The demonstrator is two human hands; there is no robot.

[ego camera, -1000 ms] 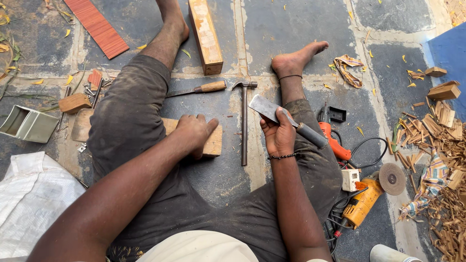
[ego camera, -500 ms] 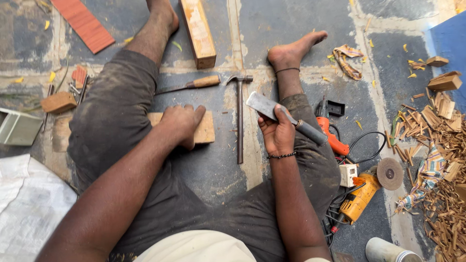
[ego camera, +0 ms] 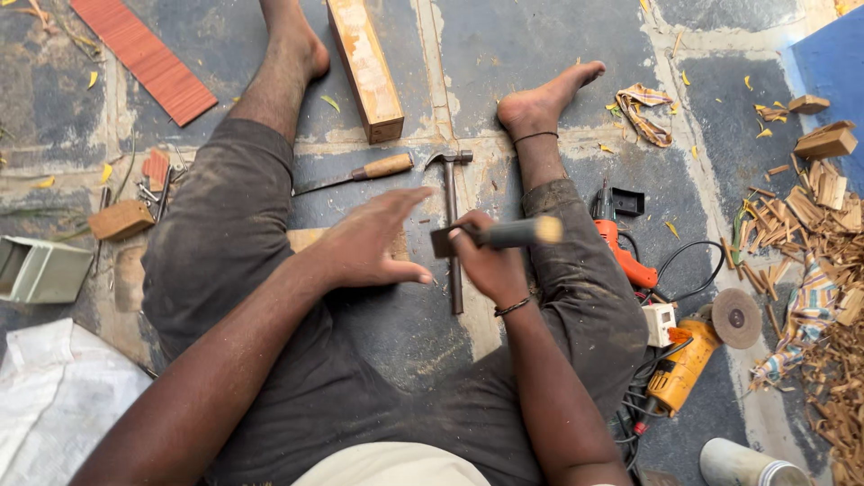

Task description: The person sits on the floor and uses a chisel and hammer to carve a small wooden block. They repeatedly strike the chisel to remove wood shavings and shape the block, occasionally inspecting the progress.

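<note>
Nearby, hammer (ego camera: 453,234) lies beneath the chisel-gripping right hand (ego camera: 486,261).

Dark stone-slab floor (ego camera: 540,36) w/ pale joints, wood scraps (ego camera: 810,216) (right side), daylight, blue sheet (ego camera: 832,63)

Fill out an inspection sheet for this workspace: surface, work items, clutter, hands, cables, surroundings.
Surface: stone floor, dusty, leaf bits scattered.
Work items: chisel in the right hand; small wood block under the left hand; hammer between the legs.
Clutter: wood beam, red board, wood scraps, rag.
Hands: right closed on the chisel; left open, fingers spread.
Cables: black cord by the angle grinder.
Surroundings: white sack, metal box.
</note>
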